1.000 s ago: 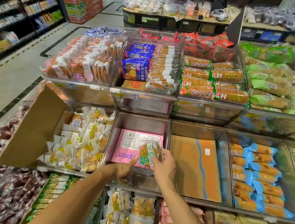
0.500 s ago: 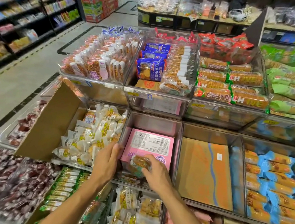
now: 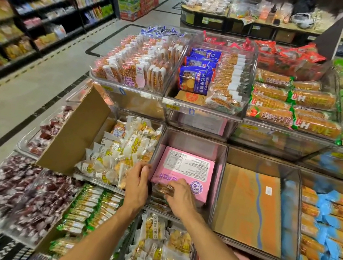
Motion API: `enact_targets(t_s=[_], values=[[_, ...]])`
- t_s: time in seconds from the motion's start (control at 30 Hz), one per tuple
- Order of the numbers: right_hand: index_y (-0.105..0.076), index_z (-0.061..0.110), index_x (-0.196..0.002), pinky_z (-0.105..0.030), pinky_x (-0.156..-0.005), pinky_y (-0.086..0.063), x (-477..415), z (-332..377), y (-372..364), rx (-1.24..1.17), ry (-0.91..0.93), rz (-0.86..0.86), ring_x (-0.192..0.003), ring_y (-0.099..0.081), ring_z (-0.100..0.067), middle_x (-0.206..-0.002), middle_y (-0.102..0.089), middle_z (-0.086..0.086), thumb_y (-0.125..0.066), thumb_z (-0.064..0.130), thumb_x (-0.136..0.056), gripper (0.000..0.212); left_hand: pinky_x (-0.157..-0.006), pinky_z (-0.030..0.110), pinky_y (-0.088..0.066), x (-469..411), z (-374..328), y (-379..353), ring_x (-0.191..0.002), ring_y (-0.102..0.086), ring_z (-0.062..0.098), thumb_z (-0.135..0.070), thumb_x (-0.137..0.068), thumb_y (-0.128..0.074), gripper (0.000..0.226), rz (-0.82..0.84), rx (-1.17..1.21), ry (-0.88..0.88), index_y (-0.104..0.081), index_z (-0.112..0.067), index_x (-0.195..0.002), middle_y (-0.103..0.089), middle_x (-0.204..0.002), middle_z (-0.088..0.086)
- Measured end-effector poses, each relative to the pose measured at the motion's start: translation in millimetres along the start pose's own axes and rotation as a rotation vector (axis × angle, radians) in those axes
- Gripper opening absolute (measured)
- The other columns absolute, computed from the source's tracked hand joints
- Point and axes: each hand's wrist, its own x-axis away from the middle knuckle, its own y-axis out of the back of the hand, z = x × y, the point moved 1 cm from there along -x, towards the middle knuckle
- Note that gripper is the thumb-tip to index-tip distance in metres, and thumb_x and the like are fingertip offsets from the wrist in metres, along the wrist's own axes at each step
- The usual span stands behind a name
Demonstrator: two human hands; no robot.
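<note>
A pink carton (image 3: pixel 185 169) lies flat inside a clear plastic bin (image 3: pixel 193 141) in the middle tier of a snack display. At the bin's front, below the carton's near edge, a small clear-wrapped biscuit packet (image 3: pixel 163 189) sits under the fingers of my right hand (image 3: pixel 181 196), which curl round it. My left hand (image 3: pixel 137 183) rests over the bin's front left corner, fingers fairly straight, touching the divider beside the carton.
Left of the pink carton, an open cardboard box (image 3: pixel 74 138) holds several white-wrapped snacks (image 3: pixel 123 154). To the right, an orange carton (image 3: pixel 248 206) fills its bin, then blue-wrapped biscuits (image 3: pixel 327 222). Bins of packets stand above and below. An aisle floor (image 3: pixel 28 87) runs left.
My right hand carried the biscuit packet down from above the pink carton into the bin's front. My left hand moved onto the bin's left corner. The view shifted closer.
</note>
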Motion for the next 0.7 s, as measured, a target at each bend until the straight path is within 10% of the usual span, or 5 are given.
enact_targets(t_s=[0.27,0.43,0.7], values=[[-0.066,0.019,-0.12,-0.032,-0.096,-0.054,3.5,-7.1,6.6,-0.593,-0.336,-0.089,-0.108,-0.065,-0.014,-0.119,-0.068,0.005,-0.074,0.038,-0.096,0.032,-0.086,0.048,-0.054,0.2,0.0,-0.9,-0.099,-0.064,0.015,-0.044,-0.106,-0.039,0.027,-0.01,0.039,0.023,-0.062,-0.03,-0.105,-0.066,-0.1,-0.013],[-0.044,0.008,-0.153,-0.047,-0.107,-0.053,2.2,-12.6,5.1,-1.117,-0.759,0.124,-0.119,-0.062,-0.037,-0.144,-0.053,-0.024,-0.061,0.054,-0.101,0.071,-0.086,0.049,-0.054,1.1,-0.8,-0.9,-0.099,-0.063,0.016,-0.046,-0.104,-0.039,0.026,-0.016,0.033,0.026,-0.06,-0.031,-0.103,-0.065,-0.099,-0.013],[-0.038,-0.007,-0.153,-0.051,-0.118,-0.042,-14.7,-10.1,12.0,-1.235,-0.784,0.263,-0.142,-0.046,-0.044,-0.158,-0.039,-0.029,-0.054,0.067,-0.098,0.094,-0.082,0.048,-0.054,-0.5,4.1,-1.9,-0.095,-0.061,0.015,-0.046,-0.105,-0.04,0.025,-0.018,0.001,-0.023,-0.058,-0.028,-0.104,-0.063,-0.099,-0.008]])
